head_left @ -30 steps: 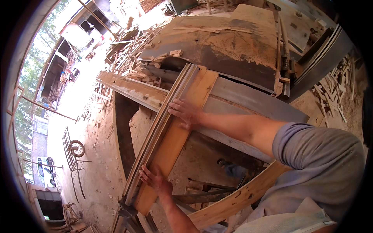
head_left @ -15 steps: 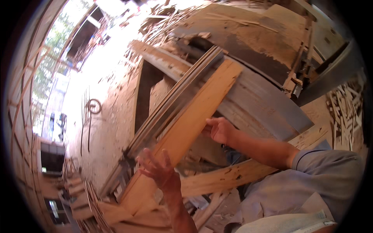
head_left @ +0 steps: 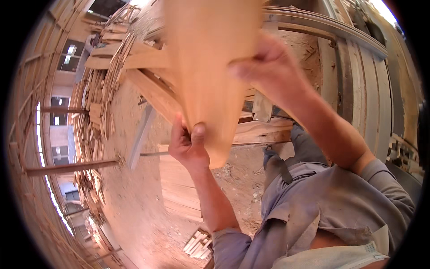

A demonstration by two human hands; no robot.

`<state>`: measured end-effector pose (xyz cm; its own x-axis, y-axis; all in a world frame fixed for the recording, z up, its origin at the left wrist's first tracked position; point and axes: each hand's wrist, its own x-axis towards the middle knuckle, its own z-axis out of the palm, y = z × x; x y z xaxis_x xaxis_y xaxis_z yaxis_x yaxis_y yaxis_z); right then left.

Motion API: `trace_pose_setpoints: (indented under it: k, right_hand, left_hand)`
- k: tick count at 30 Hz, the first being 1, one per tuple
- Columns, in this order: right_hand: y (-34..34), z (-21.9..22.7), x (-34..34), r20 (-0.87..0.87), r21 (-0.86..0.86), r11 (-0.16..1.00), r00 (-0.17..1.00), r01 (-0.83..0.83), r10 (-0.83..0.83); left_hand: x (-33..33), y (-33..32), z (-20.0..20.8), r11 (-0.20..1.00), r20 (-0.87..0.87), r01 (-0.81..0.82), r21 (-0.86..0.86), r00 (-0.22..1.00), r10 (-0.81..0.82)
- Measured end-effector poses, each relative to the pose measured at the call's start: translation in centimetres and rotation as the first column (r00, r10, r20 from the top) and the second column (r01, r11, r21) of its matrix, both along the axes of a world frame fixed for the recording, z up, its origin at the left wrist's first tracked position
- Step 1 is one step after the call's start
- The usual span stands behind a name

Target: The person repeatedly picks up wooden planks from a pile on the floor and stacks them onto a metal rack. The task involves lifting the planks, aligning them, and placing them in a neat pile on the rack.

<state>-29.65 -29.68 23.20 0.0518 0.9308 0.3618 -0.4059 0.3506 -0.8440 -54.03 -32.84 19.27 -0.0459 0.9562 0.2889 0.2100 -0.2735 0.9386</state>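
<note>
A long, pale wooden board (head_left: 210,85) is lifted in front of me, its near end pointing down toward my body and its far end running out of the top of the view. My left hand (head_left: 190,143) grips the board's left edge near the lower end, thumb on the face. On the right edge, higher up, my right hand (head_left: 268,62) holds it with the thumb across the face; this hand is blurred by motion. The fingers behind the board are hidden.
A metal-railed machine bench (head_left: 322,27) stands at the upper right. Planks (head_left: 154,96) lean behind the board. A stack of flat boards (head_left: 179,188) lies on the dusty floor, near a small bundle of sticks (head_left: 198,244). Wood piles (head_left: 94,116) line the left wall.
The board has come up off the machine bench and swung round in front of me. Both hands, open against or beside it before, now grip its edges. My view has turned left.
</note>
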Motion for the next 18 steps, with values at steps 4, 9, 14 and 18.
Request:
trace_pose_setpoints:
  k: [4, 9, 14, 18]
  right_hand:
    - [-2.6, -3.1, -9.9, 0.343, 0.068, 0.996, 0.939, -0.057, 0.03]
    - [-10.7, -19.0, -6.0, 0.72, -0.359, 0.921, 0.583, -0.153, 0.377]
    - [-17.6, -24.6, 1.0, 0.89, -0.374, 0.924, 0.31, 0.078, 0.334]
    - [-18.3, -24.5, 1.6, 0.829, -0.556, 0.813, 0.188, 0.175, 0.527]
  left_hand:
    - [-2.5, -2.8, -5.9, 0.952, 0.431, -0.261, 0.161, 0.886, 0.17]
    - [-2.5, -5.2, -12.2, 0.823, 0.693, -0.547, -0.155, 0.534, 0.485]
    - [-3.5, -8.2, -20.9, 0.682, 0.652, -0.474, -0.556, 0.259, 0.712]
    - [-1.6, -8.0, -25.2, 0.395, 0.339, -0.325, -0.859, 0.218, 0.915]
